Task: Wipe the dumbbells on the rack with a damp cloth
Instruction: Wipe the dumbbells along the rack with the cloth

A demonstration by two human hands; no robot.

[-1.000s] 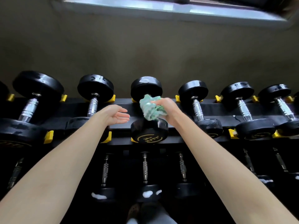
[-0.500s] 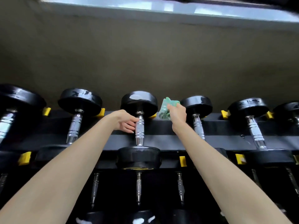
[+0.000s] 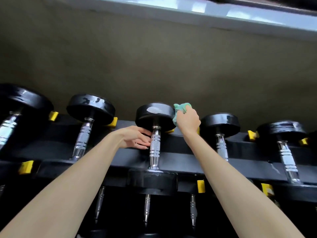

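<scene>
Dumbbells lie side by side across the top tier of a black rack, each cradled between yellow saddles, with more on a darker tier below. At the middle dumbbell the right hand clutches a bunched green cloth and presses it against the right edge of the far head, where a pale wet-looking patch shows on top. The left hand reaches in from the side, fingers fairly straight and touching the knurled chrome handle, not wrapped round it. These weights look heavy and rigid, with rubbery black heads and a shiny steel bar, so they will likely stay put under wiping pressure; damp rubber may be slick. Turning one to reach its underside is best done at the knurled grip, where fingers get purchase. The cloth is soft and light, and should mould round the head's rim easily.
</scene>
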